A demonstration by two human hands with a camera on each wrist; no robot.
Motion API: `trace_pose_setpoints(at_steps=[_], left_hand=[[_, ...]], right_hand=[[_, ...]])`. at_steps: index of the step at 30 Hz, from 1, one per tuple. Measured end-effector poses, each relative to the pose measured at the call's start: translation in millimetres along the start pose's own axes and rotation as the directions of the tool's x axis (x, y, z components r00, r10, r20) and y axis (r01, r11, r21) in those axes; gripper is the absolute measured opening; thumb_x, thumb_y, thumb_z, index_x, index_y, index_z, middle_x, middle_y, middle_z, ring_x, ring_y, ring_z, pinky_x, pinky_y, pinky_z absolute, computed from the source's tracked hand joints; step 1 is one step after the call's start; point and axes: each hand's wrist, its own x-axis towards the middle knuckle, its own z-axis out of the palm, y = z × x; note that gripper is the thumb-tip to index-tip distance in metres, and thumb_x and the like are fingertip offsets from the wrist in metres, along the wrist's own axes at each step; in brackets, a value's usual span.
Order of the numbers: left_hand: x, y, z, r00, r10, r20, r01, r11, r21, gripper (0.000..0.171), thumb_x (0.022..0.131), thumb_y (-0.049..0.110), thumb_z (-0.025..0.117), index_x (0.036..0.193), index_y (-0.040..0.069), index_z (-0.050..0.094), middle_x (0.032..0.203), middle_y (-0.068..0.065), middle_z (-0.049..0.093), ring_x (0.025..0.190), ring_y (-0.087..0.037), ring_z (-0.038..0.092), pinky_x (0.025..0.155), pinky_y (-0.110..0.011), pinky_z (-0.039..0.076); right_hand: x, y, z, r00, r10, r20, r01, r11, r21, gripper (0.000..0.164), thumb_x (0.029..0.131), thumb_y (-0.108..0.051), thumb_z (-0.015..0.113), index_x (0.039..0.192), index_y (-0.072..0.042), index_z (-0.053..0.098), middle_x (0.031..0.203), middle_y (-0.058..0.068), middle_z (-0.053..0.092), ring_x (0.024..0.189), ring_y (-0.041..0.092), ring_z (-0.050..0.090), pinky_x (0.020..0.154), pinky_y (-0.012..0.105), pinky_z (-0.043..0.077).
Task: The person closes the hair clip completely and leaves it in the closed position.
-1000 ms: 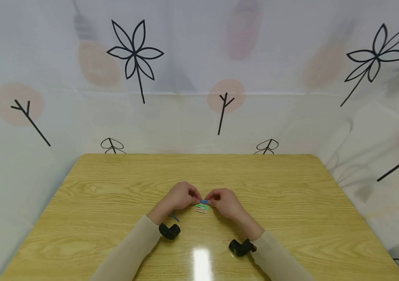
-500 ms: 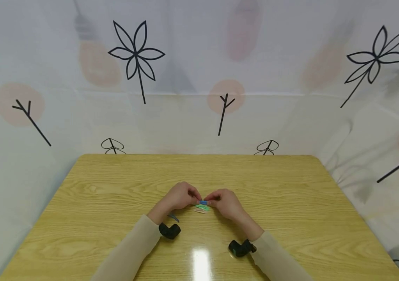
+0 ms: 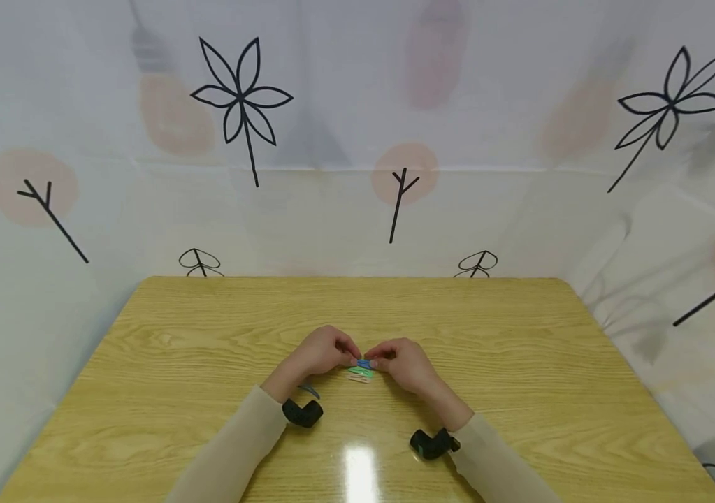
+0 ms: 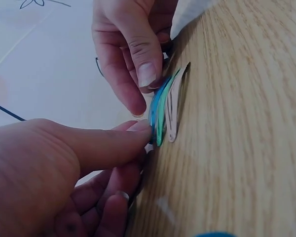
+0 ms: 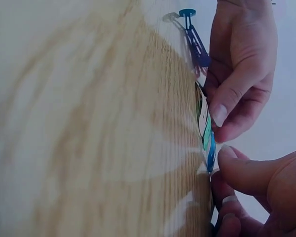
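Note:
In the head view my left hand (image 3: 322, 353) and right hand (image 3: 407, 365) meet over the middle of the table. Thumb and fingertips of each pinch one end of a blue snap hair clip (image 3: 365, 364). Beside it, on the side nearer me, lie a green hair clip (image 4: 161, 111) and a pale pink one (image 4: 173, 106). The three run side by side in a close row, their long edges roughly parallel. Fingertips partly cover both ends of the blue clip.
Another hair clip, dark blue (image 5: 197, 47), lies apart by my left wrist. Black wrist cameras (image 3: 302, 413) sit at both cuffs. Beneath everything is a wood-grain table (image 3: 495, 321), with a patterned white cloth (image 3: 332, 216) hanging behind and at the sides.
The blue hair clip has shifted very slightly toward me, closer to the green one, and turned a little. Both hands stay almost in place.

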Motion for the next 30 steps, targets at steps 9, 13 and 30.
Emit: trace_pose_setpoints(at_steps=[9, 13, 30], left_hand=[[-2.2, -2.1, -3.2, 1.000, 0.023, -0.020, -0.024, 0.999, -0.049, 0.006, 0.089, 0.017, 0.076, 0.095, 0.016, 0.077, 0.090, 0.007, 0.070, 0.086, -0.012, 0.060, 0.082, -0.038, 0.049], [-3.3, -2.5, -2.5, 0.999, 0.034, -0.017, -0.035, 0.998, -0.053, 0.007, 0.090, 0.017, 0.075, 0.097, 0.017, 0.077, 0.091, 0.008, 0.070, 0.083, -0.011, 0.061, 0.080, -0.037, 0.049], [-13.9, -0.9, 0.3, 0.988, 0.129, -0.086, -0.132, 0.991, -0.036, 0.006, 0.094, 0.019, 0.071, 0.098, 0.019, 0.076, 0.089, 0.010, 0.067, 0.081, -0.012, 0.061, 0.073, -0.034, 0.049]], right_hand=[[-2, -4, -2, 0.999, 0.031, -0.031, -0.029, 0.998, 0.060, 0.014, 0.089, -0.006, 0.074, 0.099, -0.015, 0.079, 0.099, -0.002, 0.073, 0.092, 0.015, 0.063, 0.083, 0.040, 0.051], [-2, -3, -5, 0.999, 0.042, -0.033, -0.039, 0.996, 0.078, 0.016, 0.089, -0.005, 0.073, 0.100, -0.015, 0.079, 0.098, -0.003, 0.073, 0.088, 0.013, 0.062, 0.080, 0.037, 0.051], [-6, -5, -3, 0.994, 0.012, -0.105, 0.004, 0.989, 0.147, 0.014, 0.090, -0.004, 0.073, 0.100, -0.012, 0.079, 0.095, -0.001, 0.073, 0.087, 0.015, 0.063, 0.078, 0.036, 0.051]])
